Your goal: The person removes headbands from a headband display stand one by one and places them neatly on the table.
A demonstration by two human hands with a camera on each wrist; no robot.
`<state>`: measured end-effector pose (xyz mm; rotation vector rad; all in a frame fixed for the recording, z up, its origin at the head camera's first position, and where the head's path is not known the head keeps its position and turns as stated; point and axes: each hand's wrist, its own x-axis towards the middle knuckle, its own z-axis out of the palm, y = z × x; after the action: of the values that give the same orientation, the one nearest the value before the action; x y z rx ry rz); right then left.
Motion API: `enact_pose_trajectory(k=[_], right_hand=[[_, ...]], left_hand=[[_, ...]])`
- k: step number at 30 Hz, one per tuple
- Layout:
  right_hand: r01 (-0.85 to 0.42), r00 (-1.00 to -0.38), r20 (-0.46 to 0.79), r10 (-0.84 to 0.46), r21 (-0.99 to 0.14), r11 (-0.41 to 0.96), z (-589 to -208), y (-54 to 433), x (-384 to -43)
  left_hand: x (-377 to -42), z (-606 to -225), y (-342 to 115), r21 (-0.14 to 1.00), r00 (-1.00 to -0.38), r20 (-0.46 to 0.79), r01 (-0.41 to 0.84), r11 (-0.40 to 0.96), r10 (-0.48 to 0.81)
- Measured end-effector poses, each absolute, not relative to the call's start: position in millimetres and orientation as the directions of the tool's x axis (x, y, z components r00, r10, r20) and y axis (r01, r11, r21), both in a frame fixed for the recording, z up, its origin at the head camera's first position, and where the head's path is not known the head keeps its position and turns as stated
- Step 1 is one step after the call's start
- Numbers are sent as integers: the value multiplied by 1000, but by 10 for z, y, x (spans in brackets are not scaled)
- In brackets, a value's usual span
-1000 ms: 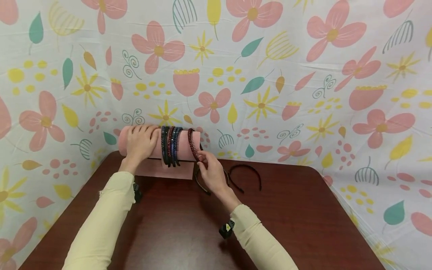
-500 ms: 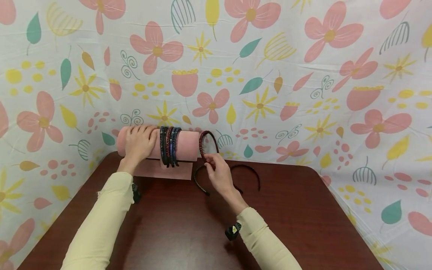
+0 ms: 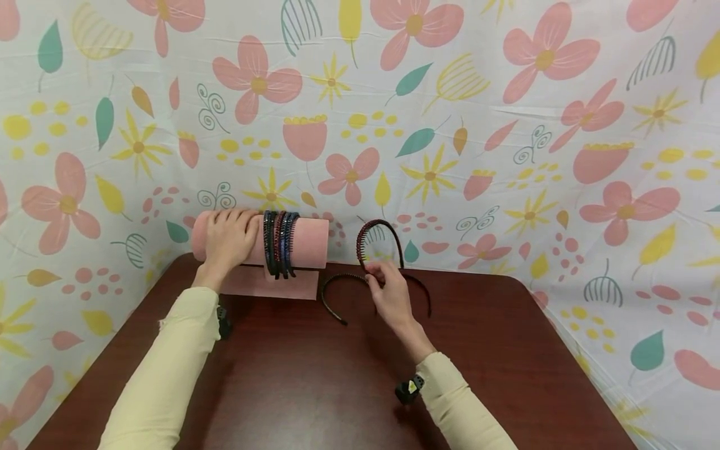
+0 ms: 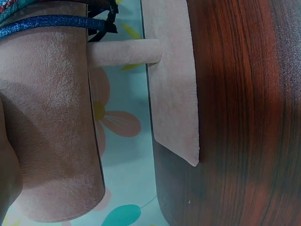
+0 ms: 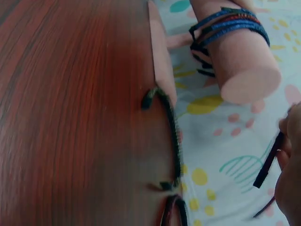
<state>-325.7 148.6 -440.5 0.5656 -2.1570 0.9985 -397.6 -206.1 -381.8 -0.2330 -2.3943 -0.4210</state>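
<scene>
The red headband is being drawn rightward, now well clear of the pink roll. At left, the roll is being gripped from above by the left hand; bunched headbands are being carried mid-roll; rightward, the freed red headband is being pinched upright by the right hand.
</scene>
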Motion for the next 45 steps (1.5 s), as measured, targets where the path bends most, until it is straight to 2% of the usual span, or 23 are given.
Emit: enact_pose_trajectory(k=[6, 22, 28, 34, 45], right_hand=[[-633, -627, 776, -64, -460, 623, -4443, 1674, -3259], [-588, -606, 795, 17, -463, 663, -4472, 2101, -3231], [-536, -638, 769, 48, -489, 688, -4554, 2266, -3233], [-484, -643, 762, 77, -483, 729, -4592, 2428, -3209], [-346, -717, 680, 152, -536, 770, -4630, 2696, -3163]], left_hand=[[-3963, -3820, -2071, 239, -751, 658, 276, 931, 54], [-3960, -3824, -2091, 235, -736, 674, 285, 929, 55], [-3948, -3838, -2103, 244, -755, 654, 271, 931, 49], [-3955, -3826, -2068, 232, -752, 655, 286, 930, 68], [-3955, -3809, -2051, 234, -739, 671, 295, 926, 66]])
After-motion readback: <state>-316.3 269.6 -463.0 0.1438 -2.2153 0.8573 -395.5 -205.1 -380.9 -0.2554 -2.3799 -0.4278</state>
